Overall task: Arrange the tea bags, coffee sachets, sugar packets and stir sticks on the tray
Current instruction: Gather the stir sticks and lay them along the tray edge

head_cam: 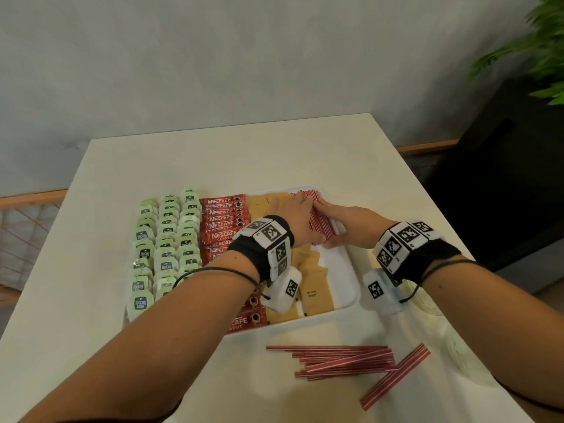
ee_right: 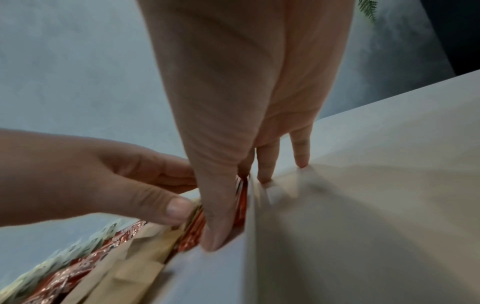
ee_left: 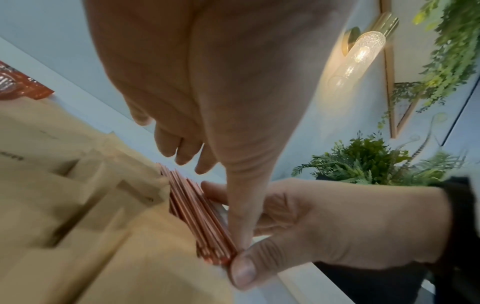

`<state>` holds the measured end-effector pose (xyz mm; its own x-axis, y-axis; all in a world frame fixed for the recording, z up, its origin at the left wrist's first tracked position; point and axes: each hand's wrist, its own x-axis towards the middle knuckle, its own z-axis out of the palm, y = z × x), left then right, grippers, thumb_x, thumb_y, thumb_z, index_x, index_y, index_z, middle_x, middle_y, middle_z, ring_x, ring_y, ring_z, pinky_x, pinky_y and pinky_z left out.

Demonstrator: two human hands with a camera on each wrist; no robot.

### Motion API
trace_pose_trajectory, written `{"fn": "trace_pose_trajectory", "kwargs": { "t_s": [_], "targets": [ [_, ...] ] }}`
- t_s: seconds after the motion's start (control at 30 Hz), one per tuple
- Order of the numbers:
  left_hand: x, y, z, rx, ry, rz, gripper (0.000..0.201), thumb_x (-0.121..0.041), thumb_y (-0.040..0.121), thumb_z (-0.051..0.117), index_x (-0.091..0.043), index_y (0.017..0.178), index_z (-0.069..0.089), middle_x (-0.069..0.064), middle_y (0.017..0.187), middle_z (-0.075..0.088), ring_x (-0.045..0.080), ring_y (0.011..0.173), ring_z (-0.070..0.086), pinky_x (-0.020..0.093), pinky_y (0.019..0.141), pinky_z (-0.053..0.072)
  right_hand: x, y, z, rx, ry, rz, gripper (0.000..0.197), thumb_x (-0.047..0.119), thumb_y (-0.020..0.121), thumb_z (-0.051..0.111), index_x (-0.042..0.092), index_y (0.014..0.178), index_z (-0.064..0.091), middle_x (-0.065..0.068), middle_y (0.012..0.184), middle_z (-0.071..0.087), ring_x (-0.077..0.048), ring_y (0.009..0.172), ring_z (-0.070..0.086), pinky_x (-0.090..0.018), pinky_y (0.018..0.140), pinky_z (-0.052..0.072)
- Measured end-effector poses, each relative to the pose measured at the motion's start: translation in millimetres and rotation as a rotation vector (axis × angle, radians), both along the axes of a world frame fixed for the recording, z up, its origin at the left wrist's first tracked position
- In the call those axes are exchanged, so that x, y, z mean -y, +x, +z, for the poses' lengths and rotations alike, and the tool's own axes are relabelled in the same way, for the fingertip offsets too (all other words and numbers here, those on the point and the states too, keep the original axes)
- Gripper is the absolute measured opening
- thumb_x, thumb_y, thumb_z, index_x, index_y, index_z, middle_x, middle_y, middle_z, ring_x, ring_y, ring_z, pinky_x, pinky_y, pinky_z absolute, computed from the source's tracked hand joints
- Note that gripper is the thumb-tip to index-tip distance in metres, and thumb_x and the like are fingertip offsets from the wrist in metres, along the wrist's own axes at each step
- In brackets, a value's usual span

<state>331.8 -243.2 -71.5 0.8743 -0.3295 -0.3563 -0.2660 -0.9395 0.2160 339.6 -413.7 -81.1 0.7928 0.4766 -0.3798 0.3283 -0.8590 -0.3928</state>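
A white tray (head_cam: 351,282) holds rows of green tea bags (head_cam: 164,239), red coffee sachets (head_cam: 224,221) and brown sugar packets (head_cam: 314,288). At its far right lies a bundle of red stir sticks (head_cam: 319,222) (ee_left: 197,216) (ee_right: 241,205). My left hand (head_cam: 300,215) (ee_left: 221,123) presses the bundle's left side with straight fingers and thumb. From the right side my right hand (head_cam: 345,221) (ee_right: 233,123) does the same, its outer fingertips on the tray rim and its thumb at the sticks' near end. More loose stir sticks (head_cam: 341,360) lie on the table in front of the tray.
The tray sits on a white table (head_cam: 244,154) against a grey wall. A second small group of sticks (head_cam: 396,377) lies slanted at the front right. A dark cabinet (head_cam: 503,178) and a green plant (head_cam: 546,47) stand to the right.
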Motion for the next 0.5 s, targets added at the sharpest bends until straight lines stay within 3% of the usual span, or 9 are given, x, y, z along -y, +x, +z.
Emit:
{"fn": "trace_pose_trajectory", "kwargs": {
  "t_s": [0.13, 0.3, 0.43, 0.5],
  "targets": [
    [2, -17, -11, 0.013, 0.095, -0.032, 0.116, -0.070, 0.078, 0.058, -0.018, 0.154, -0.014, 0.016, 0.161, -0.015, 0.031, 0.149, -0.015, 0.055, 0.116, -0.014, 0, -3, 2, -0.001, 0.072, -0.055, 0.112, 0.031, 0.078, 0.079, 0.029, 0.155, -0.001, 0.011, 0.162, 0.004, -0.014, 0.146, 0.021, -0.027, 0.115, 0.021],
    [-3, -20, -10, 0.036, 0.133, 0.002, 0.111, -0.062, 0.081, 0.059, -0.017, 0.154, -0.012, 0.019, 0.160, -0.018, 0.032, 0.149, -0.015, 0.059, 0.116, -0.013, 0, -2, 4, -0.017, 0.041, -0.049, 0.117, 0.030, 0.076, 0.081, 0.031, 0.154, -0.006, 0.015, 0.162, -0.005, -0.012, 0.145, 0.024, -0.028, 0.114, 0.025],
    [-4, -15, -8, 0.019, 0.107, 0.043, 0.112, -0.068, 0.082, 0.054, -0.010, 0.155, -0.009, 0.016, 0.162, -0.011, 0.029, 0.150, -0.010, 0.055, 0.118, -0.011, 3, -4, 4, -0.040, 0.009, -0.092, 0.108, 0.029, 0.083, 0.074, 0.034, 0.153, -0.008, -0.003, 0.158, 0.029, -0.024, 0.138, 0.038, -0.035, 0.112, 0.033],
    [-2, -9, -9, 0.001, 0.109, 0.021, 0.117, -0.073, 0.080, 0.053, -0.006, 0.154, -0.009, 0.016, 0.162, -0.008, 0.028, 0.150, -0.007, 0.054, 0.119, -0.009, 2, -5, 3, -0.040, 0.001, -0.121, 0.103, 0.030, 0.087, 0.070, 0.037, 0.153, -0.010, -0.007, 0.154, 0.036, -0.027, 0.136, 0.040, -0.038, 0.112, 0.034]
  ]
}}
